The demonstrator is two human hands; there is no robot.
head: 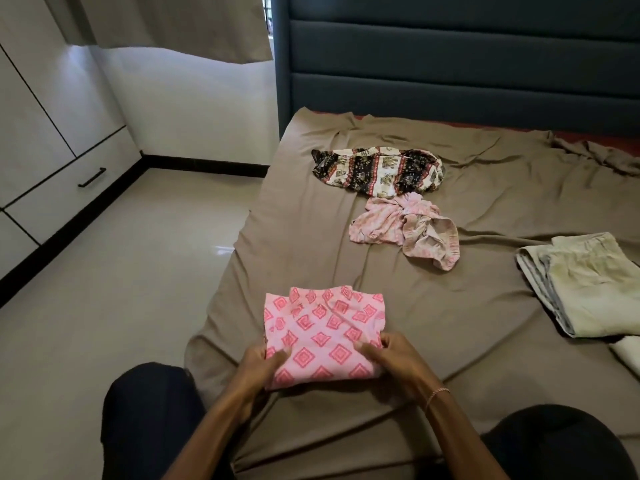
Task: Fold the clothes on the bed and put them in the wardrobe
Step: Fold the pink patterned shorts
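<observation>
A folded pink garment with a red diamond print (322, 332) lies on the brown bed sheet (433, 327) near the bed's front. My left hand (261, 367) grips its lower left edge, thumb on top. My right hand (389, 356) grips its lower right edge, thumb on the cloth. Farther up the bed lie a crumpled pale pink garment (405, 230) and a bunched black, white and red patterned garment (379, 171). A folded cream garment (585, 282) rests at the right. The white wardrobe (38, 133) stands at the left.
Glossy floor tiles (138, 271) run between the wardrobe and the bed. A dark blue padded headboard (450, 57) rises behind the bed, with a curtain (173, 26) to its left. My dark-clothed knees sit on the bed at the bottom. A white item (628, 353) peeks in at the right edge.
</observation>
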